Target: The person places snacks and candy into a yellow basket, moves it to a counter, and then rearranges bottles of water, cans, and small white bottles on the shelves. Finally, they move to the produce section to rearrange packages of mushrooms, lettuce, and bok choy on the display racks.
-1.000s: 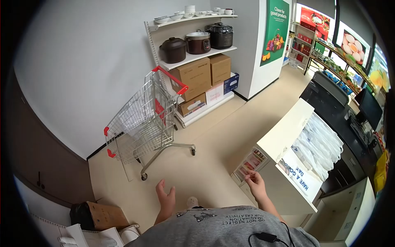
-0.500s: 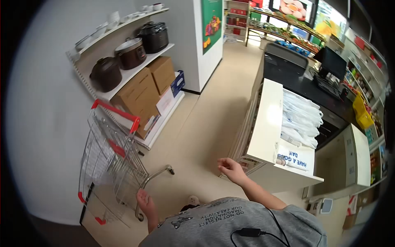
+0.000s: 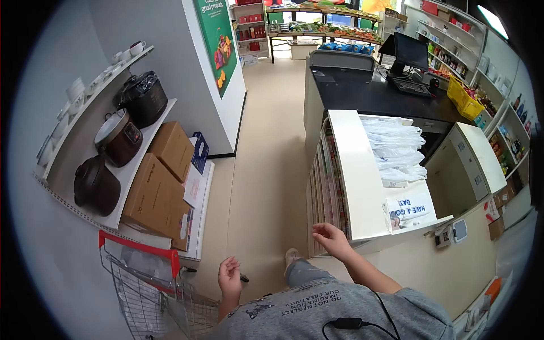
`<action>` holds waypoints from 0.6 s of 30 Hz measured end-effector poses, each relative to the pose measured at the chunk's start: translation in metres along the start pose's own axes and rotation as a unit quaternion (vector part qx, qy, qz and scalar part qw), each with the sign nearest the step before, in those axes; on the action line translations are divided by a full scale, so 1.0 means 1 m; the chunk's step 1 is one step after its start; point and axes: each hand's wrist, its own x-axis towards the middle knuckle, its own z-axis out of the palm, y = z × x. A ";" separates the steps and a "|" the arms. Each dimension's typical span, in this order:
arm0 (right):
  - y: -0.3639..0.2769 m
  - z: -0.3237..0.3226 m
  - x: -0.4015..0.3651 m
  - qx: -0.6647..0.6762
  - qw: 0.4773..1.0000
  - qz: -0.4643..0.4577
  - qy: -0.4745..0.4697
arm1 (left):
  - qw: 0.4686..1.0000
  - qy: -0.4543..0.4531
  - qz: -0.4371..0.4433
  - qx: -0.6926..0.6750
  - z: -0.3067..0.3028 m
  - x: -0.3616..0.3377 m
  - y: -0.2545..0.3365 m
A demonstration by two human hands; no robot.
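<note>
My left hand (image 3: 229,276) hangs low in front of my body with its fingers loosely bent and apart, holding nothing. Nearest to it, on the left, is a metal shopping cart (image 3: 136,300) with a red handle (image 3: 139,251); hand and cart do not touch. My right hand (image 3: 332,240) is empty too, its fingers half curled and not pressed together. It hovers near the front corner of a white checkout counter (image 3: 357,175). White plastic bags (image 3: 394,150) lie in a stack in the counter's recess, beside printed lettering.
On the left, a shelf holds a dark pot (image 3: 97,184), cookers (image 3: 119,137) and cups, with cardboard boxes (image 3: 153,198) below. An aisle floor (image 3: 266,130) runs toward produce racks (image 3: 334,31). A monitor (image 3: 411,52) and a yellow basket (image 3: 466,99) stand on the black counter.
My view has turned and moved forward along the aisle. The cart now sits lower at the left edge of my path. Both hands stay empty, and a foot has stepped ahead.
</note>
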 end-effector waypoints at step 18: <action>-0.018 -0.050 0.301 0.150 0.984 0.029 0.089 | 0.974 0.128 0.005 0.186 0.041 0.318 0.024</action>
